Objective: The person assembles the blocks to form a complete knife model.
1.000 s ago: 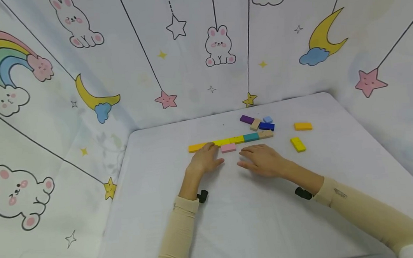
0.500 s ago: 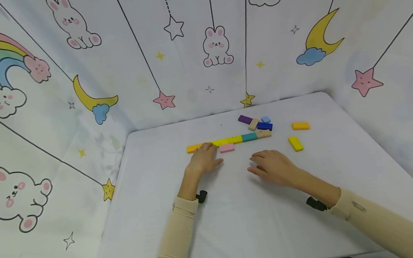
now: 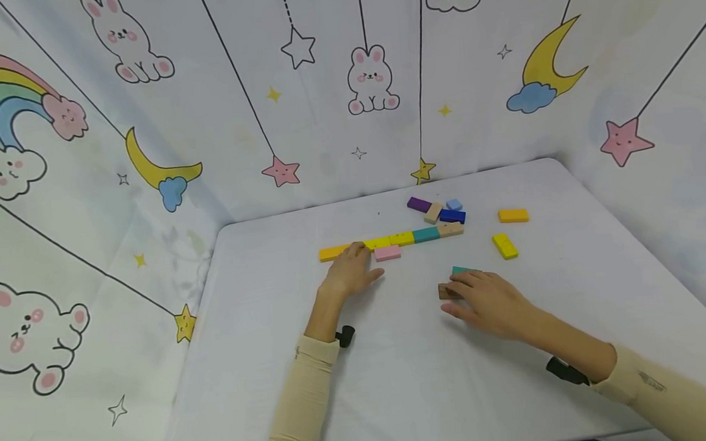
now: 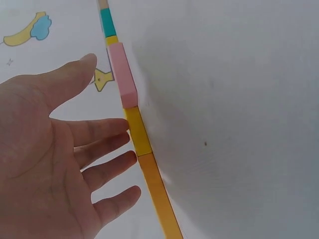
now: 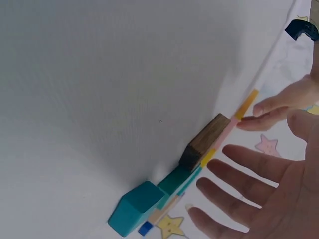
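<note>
My left hand [image 3: 348, 274] lies at the left part of a row of blocks, fingers spread. In the left wrist view its fingertips are right at a yellow block [image 4: 138, 132], between an orange block [image 4: 159, 194] and a pink block [image 4: 123, 74]. My right hand [image 3: 490, 303], fingers loosely extended, is over a brown wooden block [image 3: 446, 291] and a teal block [image 3: 463, 269], partly covering both. The right wrist view shows the brown block [image 5: 203, 143] beside two teal blocks, the nearer teal block [image 5: 133, 209] standing out, with a gap between them and my fingers.
The row continues right with a teal block [image 3: 426, 234] and a beige block [image 3: 451, 228]. Behind it lie a purple block [image 3: 419, 204], a dark blue block [image 3: 452, 216] and smaller pieces. Two yellow-toned blocks, including one yellow block [image 3: 505, 246], are at right. A patterned cloth wall [image 3: 324, 129] backs the table.
My right hand has moved right and toward me, away from the pink block. The brown and teal blocks it mostly hid now show beside its fingers. My left hand stays at the row.
</note>
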### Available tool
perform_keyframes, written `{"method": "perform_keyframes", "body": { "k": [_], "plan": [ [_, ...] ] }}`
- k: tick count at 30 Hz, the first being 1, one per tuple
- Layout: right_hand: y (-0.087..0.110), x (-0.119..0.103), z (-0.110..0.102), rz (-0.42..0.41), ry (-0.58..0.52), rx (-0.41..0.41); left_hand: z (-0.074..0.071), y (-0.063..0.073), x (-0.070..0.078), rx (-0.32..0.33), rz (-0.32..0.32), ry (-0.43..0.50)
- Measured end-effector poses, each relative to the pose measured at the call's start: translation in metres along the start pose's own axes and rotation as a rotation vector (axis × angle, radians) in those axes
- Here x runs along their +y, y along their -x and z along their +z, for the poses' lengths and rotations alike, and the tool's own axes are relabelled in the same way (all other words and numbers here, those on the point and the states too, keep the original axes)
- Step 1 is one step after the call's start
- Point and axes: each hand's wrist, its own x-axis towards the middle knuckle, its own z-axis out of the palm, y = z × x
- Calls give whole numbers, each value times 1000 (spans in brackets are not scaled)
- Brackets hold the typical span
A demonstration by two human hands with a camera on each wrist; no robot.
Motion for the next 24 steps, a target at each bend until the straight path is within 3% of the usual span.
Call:
{"method": "perform_keyframes", "body": {
  "k": [12,17,24],
  "plan": [
    [25,-6,0,22,-32,-42,1,0,2,13,-1,2],
    [29,-9,1,31,-27,-48,1,2,2,10,11,29],
    [29,-13,1,18,-17,-46,2,1,2,0,36,-6]
  ]
}}
